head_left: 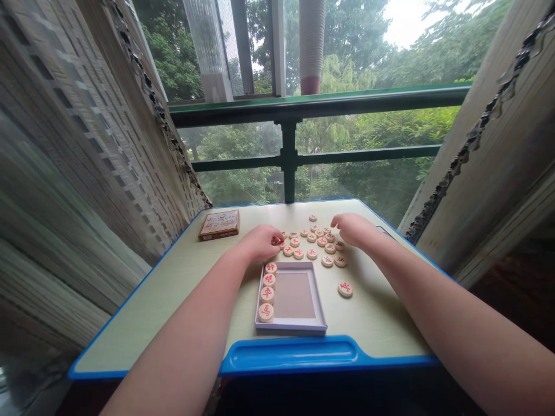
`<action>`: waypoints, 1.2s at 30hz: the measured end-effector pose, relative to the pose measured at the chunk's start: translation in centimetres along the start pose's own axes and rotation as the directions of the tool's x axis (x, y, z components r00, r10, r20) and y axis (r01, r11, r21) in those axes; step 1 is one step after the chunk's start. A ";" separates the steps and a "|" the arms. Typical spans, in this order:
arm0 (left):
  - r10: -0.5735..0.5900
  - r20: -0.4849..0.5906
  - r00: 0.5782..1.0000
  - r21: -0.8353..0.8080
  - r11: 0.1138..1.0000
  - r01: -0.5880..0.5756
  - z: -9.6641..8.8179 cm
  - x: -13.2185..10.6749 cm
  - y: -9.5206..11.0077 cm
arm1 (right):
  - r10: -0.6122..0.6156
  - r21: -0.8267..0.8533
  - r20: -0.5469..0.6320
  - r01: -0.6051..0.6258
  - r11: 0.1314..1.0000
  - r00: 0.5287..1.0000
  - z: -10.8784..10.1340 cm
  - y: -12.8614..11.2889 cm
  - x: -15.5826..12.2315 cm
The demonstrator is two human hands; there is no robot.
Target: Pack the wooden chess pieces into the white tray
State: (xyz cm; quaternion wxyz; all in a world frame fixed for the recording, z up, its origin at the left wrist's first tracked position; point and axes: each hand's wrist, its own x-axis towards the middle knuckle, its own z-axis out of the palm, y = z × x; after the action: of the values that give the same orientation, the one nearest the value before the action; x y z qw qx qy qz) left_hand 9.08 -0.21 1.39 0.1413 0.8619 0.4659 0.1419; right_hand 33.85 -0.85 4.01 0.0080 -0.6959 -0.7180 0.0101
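Note:
Round wooden Chinese chess pieces [311, 254] with red or dark characters lie scattered across the table. My left hand [261, 241] is at the left edge of the group, fingers curled together around a piece that they partly hide. At the right edge hovers my right hand [352, 229], its fingers reaching down beside the pieces; nothing shows in them. A shallow white-walled box tray [319, 297] is nearer to me. Red-marked pieces [267, 295] stand in a column along its left wall, and the remainder of its floor is bare.
A flat printed box [219, 225] lies at the table's back left. One red piece [345, 289] sits apart, right of the tray. A dark flat object [384, 231] is partly hidden behind my right arm. Blue edging [295, 352] borders the table; curtains and a railed window surround it.

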 end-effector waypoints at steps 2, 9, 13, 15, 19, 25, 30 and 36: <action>-0.021 -0.031 0.999 0.016 1.000 0.022 0.0 0.1 -0.1 | -0.021 0.021 -0.013 0.021 1.000 1.000 -0.1 -0.1 -0.1; -0.047 -0.137 0.989 0.064 0.996 0.056 -0.3 0.2 0.0 | -0.267 0.132 -0.160 0.289 0.948 0.950 1.0 -1.4 0.0; -0.031 -0.095 0.995 0.031 0.999 0.034 -0.4 0.0 0.5 | -0.497 0.144 -0.188 0.524 0.839 0.847 2.2 -2.7 0.0; -0.042 -0.093 0.995 0.033 0.998 0.045 -0.4 0.0 0.6 | -0.516 0.127 -0.187 0.542 0.831 0.836 2.6 -3.3 -0.1; -0.060 -0.106 0.993 0.044 0.997 0.065 -0.6 0.0 0.6 | -0.453 0.111 -0.212 0.482 0.869 0.866 2.6 -3.7 -0.3; -0.023 -0.138 0.990 0.052 0.998 0.030 -0.3 0.1 0.1 | -0.431 0.169 -0.254 0.479 0.862 0.866 2.2 -3.6 -0.5; -0.033 -0.162 0.986 -0.021 0.999 0.030 -0.5 0.1 0.3 | -0.369 0.396 -0.340 0.487 0.778 0.865 0.9 -3.9 -1.4; -0.072 -0.175 0.982 -0.057 0.996 0.063 -0.5 0.1 0.2 | -0.442 0.672 -0.109 0.394 0.627 0.890 -0.6 -6.2 -4.5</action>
State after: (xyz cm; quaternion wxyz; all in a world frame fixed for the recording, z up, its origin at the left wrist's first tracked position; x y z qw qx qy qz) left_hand 9.12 -0.15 1.93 0.1263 0.8256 0.5018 0.2248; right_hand 27.80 -5.51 4.80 0.2392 -0.4577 -0.8051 0.2918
